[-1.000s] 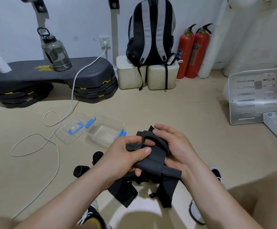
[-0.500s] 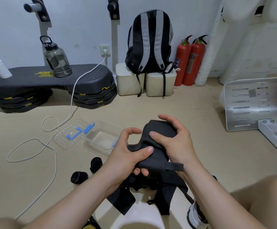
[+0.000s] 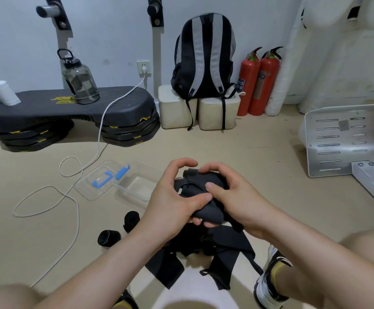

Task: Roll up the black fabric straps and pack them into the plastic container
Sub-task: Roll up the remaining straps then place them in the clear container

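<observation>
Beige floor [image 3: 226, 148] carries everything; the person sits low over it, knees at the frame edges. Black step platform [image 3: 47, 108] and backpack [image 3: 204, 59] stand at the wall, not involved.

Loose straps [image 3: 224, 241] lie in a pile on the floor between the feet: limp flat black webbing with tails splayed out. The held piece seems to run down into this pile. Likely risk: a hanging tail snags there and drags the wraps loose.

Plastic container [image 3: 128, 198] is clear and open on the floor just left of the hands, and looks empty. Its lid [image 3: 90, 188] with blue clips lies right beside it. The box looks shallow and light, so a fat or slack roll may not fit, may spring open inside, or may shove the box away.

Left hand [image 3: 170, 210] grips the strap bundle [image 3: 197, 190] from the left, thumb pressed across its front, lower fingers curled underneath. Right hand [image 3: 237, 201] grips the other side, thumb on top, fingers curled over the far edge. If either thumb eases off, the soft fabric probably unwinds.

The bundle is in the air above the pile, near the container. It is dark grey-black, lumpy and uneven, not a neat cylinder, with a thin edge crossing its face.

Two finished rolls [image 3: 109, 238] are small and tight, on the floor left of the pile, not in the box.
</observation>
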Available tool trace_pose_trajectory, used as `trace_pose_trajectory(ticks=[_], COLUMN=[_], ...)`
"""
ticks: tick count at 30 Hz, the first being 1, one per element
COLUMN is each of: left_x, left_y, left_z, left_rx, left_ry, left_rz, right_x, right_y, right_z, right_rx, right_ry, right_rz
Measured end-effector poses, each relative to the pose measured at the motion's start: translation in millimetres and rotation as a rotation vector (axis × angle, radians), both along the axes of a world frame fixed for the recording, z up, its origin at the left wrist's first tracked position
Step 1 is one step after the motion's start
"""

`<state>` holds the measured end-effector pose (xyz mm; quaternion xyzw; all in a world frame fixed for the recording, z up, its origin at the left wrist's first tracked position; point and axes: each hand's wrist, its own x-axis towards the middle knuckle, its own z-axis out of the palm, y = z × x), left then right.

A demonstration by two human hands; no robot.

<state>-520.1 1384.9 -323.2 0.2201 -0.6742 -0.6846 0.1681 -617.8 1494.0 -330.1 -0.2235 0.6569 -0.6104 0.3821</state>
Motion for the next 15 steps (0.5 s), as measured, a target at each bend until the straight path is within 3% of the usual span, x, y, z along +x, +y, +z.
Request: trace_pose_trajectory(ticks=[5,11,15], left_x=[-12,-25,-27], left_y=[11,-20,-32], left_z=[-3,17,16], left_rx=[0.021,-0.025,0.003], left_ry=[-0.037,-0.160,-0.214], left_rz=[0.051,0.064,0.033], right_x=[-9,-30,-34], right_y=[-7,-2,0], right_z=[-2,9,8], right_rx=[0.115,-0.013,0.002], right_ry=[0.373,0.335,0.501], right_rz=[-0.162,-0.173,-0.124])
